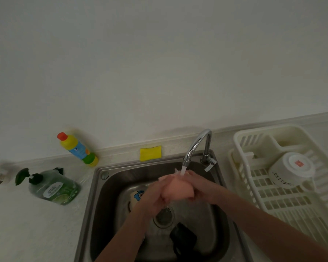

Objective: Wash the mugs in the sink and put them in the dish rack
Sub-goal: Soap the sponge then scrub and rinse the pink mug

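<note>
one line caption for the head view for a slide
Both hands hold a pink mug under the running tap; a white mug sits upside down in the rack.

Single head-worn wide-angle view, aimed forward and down from close above the sink [102,186]; wall filling the upper half; counter [27,224] left, dish rack [311,214] right; no second view.
</note>
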Tool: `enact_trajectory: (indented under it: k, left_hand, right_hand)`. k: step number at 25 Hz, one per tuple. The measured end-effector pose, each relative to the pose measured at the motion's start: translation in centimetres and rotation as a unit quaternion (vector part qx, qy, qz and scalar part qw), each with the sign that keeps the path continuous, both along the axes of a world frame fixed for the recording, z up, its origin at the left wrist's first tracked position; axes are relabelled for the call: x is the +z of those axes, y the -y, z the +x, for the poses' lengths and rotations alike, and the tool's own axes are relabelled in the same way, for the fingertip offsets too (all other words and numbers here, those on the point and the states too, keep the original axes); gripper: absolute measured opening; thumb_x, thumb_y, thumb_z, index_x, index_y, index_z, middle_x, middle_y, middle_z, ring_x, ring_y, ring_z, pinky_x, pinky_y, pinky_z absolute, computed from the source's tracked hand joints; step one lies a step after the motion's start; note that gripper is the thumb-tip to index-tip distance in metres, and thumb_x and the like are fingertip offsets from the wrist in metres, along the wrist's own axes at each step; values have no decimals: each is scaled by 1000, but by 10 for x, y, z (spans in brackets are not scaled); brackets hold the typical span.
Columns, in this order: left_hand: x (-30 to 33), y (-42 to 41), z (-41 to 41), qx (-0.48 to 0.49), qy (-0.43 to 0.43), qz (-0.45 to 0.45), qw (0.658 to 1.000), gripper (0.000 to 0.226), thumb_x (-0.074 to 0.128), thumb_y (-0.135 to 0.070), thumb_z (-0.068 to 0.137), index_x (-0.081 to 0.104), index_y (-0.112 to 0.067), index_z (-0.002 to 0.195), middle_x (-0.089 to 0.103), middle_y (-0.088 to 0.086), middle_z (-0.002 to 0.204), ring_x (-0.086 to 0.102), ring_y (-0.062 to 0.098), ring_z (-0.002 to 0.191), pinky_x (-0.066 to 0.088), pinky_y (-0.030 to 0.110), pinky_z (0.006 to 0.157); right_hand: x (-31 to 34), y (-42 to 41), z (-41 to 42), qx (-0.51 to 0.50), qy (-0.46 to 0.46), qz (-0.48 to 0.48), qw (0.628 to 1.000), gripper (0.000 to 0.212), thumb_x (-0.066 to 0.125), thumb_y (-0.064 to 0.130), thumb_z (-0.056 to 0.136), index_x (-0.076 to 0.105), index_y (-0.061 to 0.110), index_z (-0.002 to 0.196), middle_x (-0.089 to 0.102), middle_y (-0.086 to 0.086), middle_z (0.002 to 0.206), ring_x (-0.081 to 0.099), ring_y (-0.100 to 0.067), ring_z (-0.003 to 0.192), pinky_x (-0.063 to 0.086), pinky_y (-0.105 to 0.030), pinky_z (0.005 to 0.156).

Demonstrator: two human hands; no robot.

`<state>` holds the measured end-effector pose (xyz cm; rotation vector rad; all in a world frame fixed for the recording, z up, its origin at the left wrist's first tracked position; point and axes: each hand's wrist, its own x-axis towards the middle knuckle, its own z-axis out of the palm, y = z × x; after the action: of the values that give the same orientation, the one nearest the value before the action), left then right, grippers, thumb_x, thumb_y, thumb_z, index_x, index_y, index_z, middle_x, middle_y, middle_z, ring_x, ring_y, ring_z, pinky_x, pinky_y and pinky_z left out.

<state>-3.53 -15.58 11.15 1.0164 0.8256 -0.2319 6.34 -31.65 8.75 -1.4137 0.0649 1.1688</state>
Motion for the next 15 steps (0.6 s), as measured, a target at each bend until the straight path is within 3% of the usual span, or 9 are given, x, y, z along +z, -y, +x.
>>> enact_trajectory:
  k: [2, 5, 7, 9, 11, 13, 15]
  left_hand:
    - [0, 0, -1, -8, 12, -15, 1000, 65, 87, -39, 71, 64, -10, 124, 66, 20, 123, 66, 36, 110, 57, 47, 90]
    - [4, 4, -2, -31, 16, 12, 999, 56, 80, -33, 75, 63, -7, 122, 68, 18, 119, 66, 34, 109, 58, 40, 77]
    - [9, 5, -3, -28, 13, 2, 1000, 48, 75, -24, 81, 62, -3, 122, 70, 19, 116, 68, 35, 106, 58, 39, 76]
    - [16, 5, -1, -38, 1, 4, 999, 41, 71, -20, 86, 62, -1, 121, 71, 20, 113, 72, 31, 94, 58, 31, 63]
    - [17, 5, -3, -54, -8, 26, 998, 37, 69, -20, 89, 63, -1, 120, 72, 19, 109, 71, 21, 73, 50, 21, 46]
    - [16, 7, -6, -52, -7, 22, 998, 33, 68, -18, 90, 64, -1, 119, 72, 18, 106, 71, 19, 69, 54, 24, 52]
    - [16, 6, -9, -56, 3, -5, 998, 31, 67, -13, 90, 63, 0, 118, 72, 14, 93, 70, 21, 69, 56, 27, 56]
  right_hand:
    - [-4, 2, 1, 4, 16, 27, 1000, 78, 85, 48, 66, 47, 32, 133, 53, -18, 133, 63, -35, 102, 54, -35, 58]
    - [-4, 8, -3, 8, -60, 24, 998, 90, 87, 59, 57, 54, 25, 133, 58, -20, 130, 64, -36, 103, 56, -39, 63]
    - [-1, 12, -3, 23, -7, 27, 999, 74, 85, 52, 65, 56, 25, 128, 62, -17, 123, 66, -29, 93, 54, -35, 63]
    - [3, 15, -3, 27, 31, 54, 998, 56, 81, 38, 76, 55, 27, 125, 62, -16, 122, 68, -31, 94, 55, -36, 66]
    - [7, 18, -6, 23, -24, 65, 997, 51, 74, 44, 83, 56, 21, 125, 62, -19, 121, 67, -34, 97, 56, -38, 68]
    - [6, 18, -9, 14, -49, 45, 998, 56, 69, 53, 82, 58, 17, 124, 63, -20, 114, 65, -35, 95, 56, -39, 69]
    - [-2, 20, -7, 17, -4, 59, 998, 51, 73, 50, 81, 59, 24, 122, 60, -20, 114, 62, -35, 93, 54, -40, 69]
